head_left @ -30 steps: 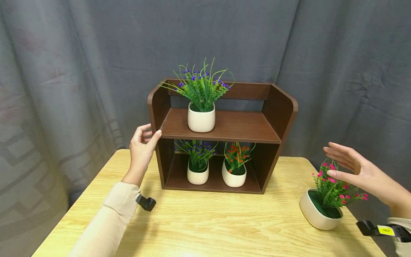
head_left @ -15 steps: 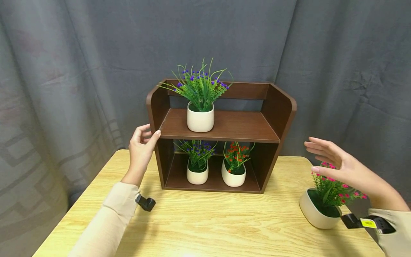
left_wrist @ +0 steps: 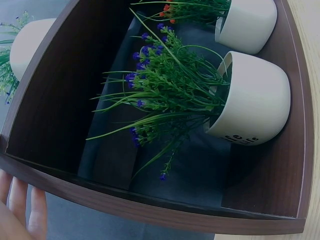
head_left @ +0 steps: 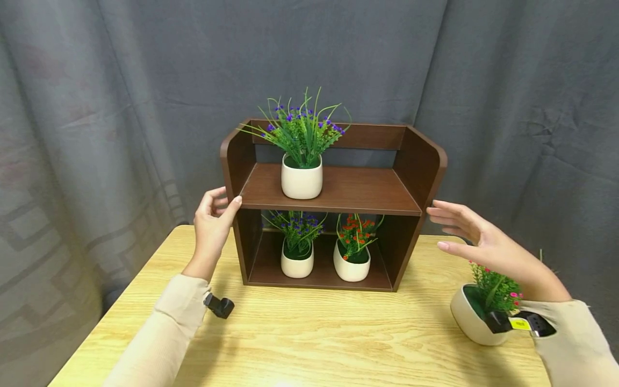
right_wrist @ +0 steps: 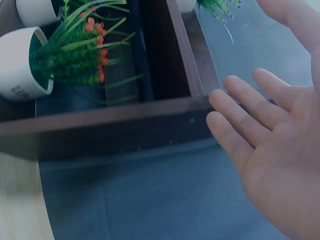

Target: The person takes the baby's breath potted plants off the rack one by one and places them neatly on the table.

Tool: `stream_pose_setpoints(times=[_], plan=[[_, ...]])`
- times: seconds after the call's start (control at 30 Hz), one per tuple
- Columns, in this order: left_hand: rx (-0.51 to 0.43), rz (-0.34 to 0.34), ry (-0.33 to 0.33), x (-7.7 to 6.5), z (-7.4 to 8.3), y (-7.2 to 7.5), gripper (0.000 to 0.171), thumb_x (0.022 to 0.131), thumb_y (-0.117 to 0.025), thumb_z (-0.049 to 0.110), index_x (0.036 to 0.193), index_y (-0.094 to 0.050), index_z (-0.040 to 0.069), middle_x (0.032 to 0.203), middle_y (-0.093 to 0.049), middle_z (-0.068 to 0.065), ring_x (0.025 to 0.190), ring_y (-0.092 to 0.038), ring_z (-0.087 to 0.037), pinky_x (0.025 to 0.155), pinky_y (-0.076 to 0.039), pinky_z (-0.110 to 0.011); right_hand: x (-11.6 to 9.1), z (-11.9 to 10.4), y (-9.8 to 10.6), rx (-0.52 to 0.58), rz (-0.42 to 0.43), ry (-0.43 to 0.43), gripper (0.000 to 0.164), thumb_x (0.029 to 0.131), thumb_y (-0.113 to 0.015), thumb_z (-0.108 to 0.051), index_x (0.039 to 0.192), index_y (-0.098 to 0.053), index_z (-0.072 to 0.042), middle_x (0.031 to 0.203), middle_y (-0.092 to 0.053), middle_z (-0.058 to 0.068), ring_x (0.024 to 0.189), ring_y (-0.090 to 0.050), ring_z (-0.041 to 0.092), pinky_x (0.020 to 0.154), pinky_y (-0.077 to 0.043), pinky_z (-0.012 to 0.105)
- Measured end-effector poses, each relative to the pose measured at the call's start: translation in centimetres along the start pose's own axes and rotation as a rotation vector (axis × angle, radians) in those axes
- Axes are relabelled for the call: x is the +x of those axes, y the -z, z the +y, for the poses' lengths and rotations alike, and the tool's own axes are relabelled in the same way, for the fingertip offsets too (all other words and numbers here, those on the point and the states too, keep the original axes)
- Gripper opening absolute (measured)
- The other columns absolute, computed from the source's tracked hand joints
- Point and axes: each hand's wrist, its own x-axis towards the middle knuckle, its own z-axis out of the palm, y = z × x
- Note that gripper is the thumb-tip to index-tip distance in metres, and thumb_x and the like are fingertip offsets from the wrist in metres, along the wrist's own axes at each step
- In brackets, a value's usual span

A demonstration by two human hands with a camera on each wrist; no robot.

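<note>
A brown two-tier wooden shelf (head_left: 333, 188) stands on the table. My left hand (head_left: 213, 220) holds its left side panel, thumb over the front edge and fingers against the outside. My right hand (head_left: 469, 231), fingers fairly straight, is beside the right side panel, its fingertips very near or touching it; contact cannot be told. On the upper board sits a white pot of purple flowers (head_left: 302, 180). Below stand another pot of purple flowers (left_wrist: 255, 100) and a pot of orange-red flowers (right_wrist: 20, 62). A pot of pink flowers (head_left: 476, 317) is partly hidden behind my right forearm.
The light wooden table (head_left: 309, 338) extends in front of the shelf and to both sides. A grey curtain (head_left: 338, 54) hangs behind it. Black wrist cameras sit on both sleeves, the right one (head_left: 519, 323) overlapping the pink-flower pot in view.
My right hand has moved left from above the pink flowers to the shelf's right side. The left hand stays on the shelf, and the pots have not moved.
</note>
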Motion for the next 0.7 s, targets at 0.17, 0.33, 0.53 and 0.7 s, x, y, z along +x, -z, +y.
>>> stream_pose_setpoints(times=[0.17, 0.33, 0.53, 0.7], plan=[[-0.011, 0.008, 0.006, 0.4, -0.8, 0.0, 0.040, 0.092, -0.072, 0.014, 0.127, -0.061, -0.001, 0.104, -0.061, -0.007, 0.085, -0.055, -0.017, 0.068, -0.047, -0.018, 1.5, -0.3, -0.9, 0.032, -0.005, 0.047, 0.073, 0.092, -0.063, 0.011, 0.155, -0.028, -0.004, 0.150, -0.043, 0.015, 0.130, -0.049, 0.008, 0.097, -0.042, 0.015], [-0.011, 0.023, 0.008, 1.4, -3.2, -0.2, 0.040, 0.091, -0.074, 0.017, 0.128, -0.063, 0.004, 0.103, -0.061, -0.003, 0.085, -0.055, -0.017, 0.068, -0.047, -0.018, 2.9, -0.8, -1.8, 0.057, 0.009, 0.038, 0.070, 0.094, -0.063, 0.006, 0.155, -0.032, -0.009, 0.149, -0.045, 0.017, 0.129, -0.050, 0.010, 0.099, -0.041, 0.015], [-0.030, 0.032, -0.011, 1.6, -3.9, -0.2, 0.040, 0.089, -0.077, 0.021, 0.126, -0.065, 0.009, 0.103, -0.061, -0.003, 0.084, -0.056, -0.018, 0.066, -0.048, -0.019, 4.6, -1.1, -2.7, 0.089, 0.009, 0.068, 0.069, 0.095, -0.063, 0.005, 0.155, -0.033, -0.013, 0.149, -0.042, 0.022, 0.131, -0.048, 0.014, 0.102, -0.040, 0.018], [-0.023, 0.031, 0.007, 1.6, -4.0, -0.1, 0.040, 0.090, -0.076, 0.021, 0.127, -0.064, 0.009, 0.104, -0.061, -0.003, 0.084, -0.056, -0.017, 0.065, -0.048, -0.018, 5.9, -1.4, -3.5, 0.110, 0.009, 0.069, 0.068, 0.095, -0.064, 0.003, 0.154, -0.034, -0.012, 0.149, -0.041, 0.024, 0.132, -0.047, 0.016, 0.103, -0.038, 0.017]])
